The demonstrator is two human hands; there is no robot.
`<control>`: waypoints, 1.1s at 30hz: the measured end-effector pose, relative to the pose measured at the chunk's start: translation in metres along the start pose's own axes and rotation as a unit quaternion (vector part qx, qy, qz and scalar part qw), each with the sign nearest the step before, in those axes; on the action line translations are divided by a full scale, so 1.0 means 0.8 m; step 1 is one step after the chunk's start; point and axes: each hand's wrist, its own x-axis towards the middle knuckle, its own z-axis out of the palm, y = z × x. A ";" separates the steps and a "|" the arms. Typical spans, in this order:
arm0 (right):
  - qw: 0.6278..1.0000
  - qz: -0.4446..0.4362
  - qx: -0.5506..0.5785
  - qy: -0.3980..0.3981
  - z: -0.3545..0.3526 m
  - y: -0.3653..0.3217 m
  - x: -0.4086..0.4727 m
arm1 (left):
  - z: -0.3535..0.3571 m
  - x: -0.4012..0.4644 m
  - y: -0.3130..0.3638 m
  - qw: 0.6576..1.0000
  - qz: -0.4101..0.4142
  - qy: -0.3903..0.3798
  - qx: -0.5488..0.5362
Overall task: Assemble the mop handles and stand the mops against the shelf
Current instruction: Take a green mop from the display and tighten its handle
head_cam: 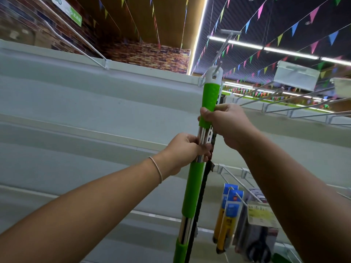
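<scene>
Pale grey shelf [79, 103] panels fill the view, with coloured bunting [281, 40] strung at 1 o'clock. The mop handle [195, 168] stands upright at centre; the right hand [226, 124] grips its upper green sleeve, and the left hand [182, 150] pinches the chrome just below.

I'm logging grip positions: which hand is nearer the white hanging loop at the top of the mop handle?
Right. The right hand grips the upper green sleeve just below the white loop; the left hand holds the chrome section farther down.
</scene>
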 end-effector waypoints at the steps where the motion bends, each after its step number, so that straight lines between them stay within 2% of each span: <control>1: 1.000 0.000 -0.005 0.001 0.003 0.003 0.004 | 0.000 0.004 -0.004 1.000 0.000 0.007 -0.001; 17: 0.997 0.045 -0.062 0.015 0.022 0.053 0.089 | 0.007 0.083 -0.038 0.993 -0.022 0.105 0.051; 26: 0.996 0.044 -0.070 0.026 0.031 0.070 0.121 | -0.002 0.109 -0.045 0.993 -0.032 0.104 0.056; 33: 0.993 0.072 -0.090 0.028 0.036 0.071 0.131 | -0.014 0.124 -0.044 0.994 -0.047 0.066 0.068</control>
